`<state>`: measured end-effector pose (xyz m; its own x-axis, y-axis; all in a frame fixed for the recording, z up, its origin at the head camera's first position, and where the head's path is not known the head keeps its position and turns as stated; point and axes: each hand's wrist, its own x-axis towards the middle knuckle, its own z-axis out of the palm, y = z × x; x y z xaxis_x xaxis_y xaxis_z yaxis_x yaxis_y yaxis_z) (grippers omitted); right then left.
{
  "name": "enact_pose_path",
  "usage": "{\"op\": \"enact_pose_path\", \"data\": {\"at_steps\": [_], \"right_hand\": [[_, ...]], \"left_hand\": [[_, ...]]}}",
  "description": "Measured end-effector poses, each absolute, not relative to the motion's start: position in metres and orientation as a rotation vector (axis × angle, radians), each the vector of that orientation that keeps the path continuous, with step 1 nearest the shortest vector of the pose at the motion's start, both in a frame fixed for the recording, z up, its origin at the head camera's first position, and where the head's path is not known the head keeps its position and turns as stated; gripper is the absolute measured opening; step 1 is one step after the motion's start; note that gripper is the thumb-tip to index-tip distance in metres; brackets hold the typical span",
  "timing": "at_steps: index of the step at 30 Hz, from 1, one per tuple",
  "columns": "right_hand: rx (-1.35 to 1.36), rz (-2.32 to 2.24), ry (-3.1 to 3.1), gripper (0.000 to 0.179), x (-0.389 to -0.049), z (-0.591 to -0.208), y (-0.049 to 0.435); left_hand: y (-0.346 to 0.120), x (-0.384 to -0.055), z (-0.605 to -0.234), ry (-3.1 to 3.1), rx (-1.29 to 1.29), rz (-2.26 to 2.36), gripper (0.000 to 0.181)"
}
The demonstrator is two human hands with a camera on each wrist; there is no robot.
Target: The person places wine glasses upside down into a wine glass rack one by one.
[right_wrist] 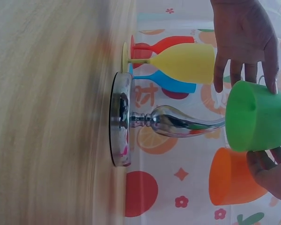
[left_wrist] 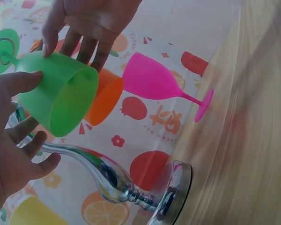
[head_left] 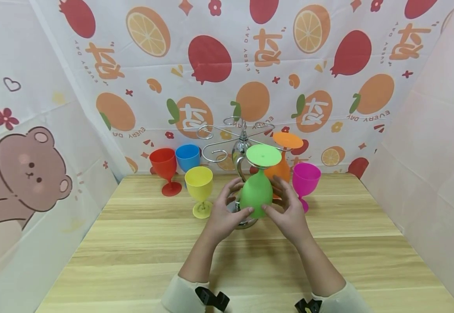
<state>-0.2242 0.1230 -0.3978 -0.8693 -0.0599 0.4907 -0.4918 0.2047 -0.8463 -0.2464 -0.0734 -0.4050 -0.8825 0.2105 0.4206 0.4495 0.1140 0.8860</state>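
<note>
Bear-print cloth [head_left: 19, 169] seen far left. Red goblet [head_left: 162, 164] stood upright on wood-grain tabletop [head_left: 133, 243]; blue goblet [head_left: 188, 156] stood just behind and right of it, its foot mostly hidden by upright yellow goblet [head_left: 198, 181] in front. Next, the left hand [head_left: 223, 212]: thumb placed on the near side of the green goblet [head_left: 256, 195], fingers curved toward the back of the bowl. Chrome goblet rack [head_left: 239, 152] partly covered by hands and goblet, its wire arms spread above. Green goblet held upside down, well above the tabletop, in front of the rack; a wire loop is seen just under its foot. Orange goblet [head_left: 288, 141] hung upside down on the rack behind. Green bowl also held from the right by the right hand [head_left: 291, 213], thumb on near side, fingers round the far side. Magenta goblet [head_left: 306, 177] stood upright, rightmost. Fruit-print backdrop [head_left: 227, 98] hung behind everything.
</note>
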Motion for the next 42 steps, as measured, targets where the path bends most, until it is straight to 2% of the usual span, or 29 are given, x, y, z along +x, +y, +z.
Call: {"op": "enact_pose_path", "data": {"at_steps": [6,15,25,42], "right_hand": [[0.530,1.714,-2.140,0.073,-0.225,-0.399,0.123],[0.544,1.702,-2.162,0.072,-0.225,-0.397,0.122],[0.556,1.701,-2.169,0.071,-0.225,-0.399,0.122],[0.565,1.689,-2.170,0.069,-0.224,-0.399,0.121]], "left_hand": [[-0.076,-0.249,-0.406,-2.226,-0.663,-1.865,0.078],[-0.078,-0.230,-0.382,-2.288,-0.672,-1.892,0.076],[-0.077,-0.248,-0.407,-2.234,-0.732,-1.878,0.078],[-0.079,-0.248,-0.409,-2.275,-0.782,-1.786,0.072]]}}
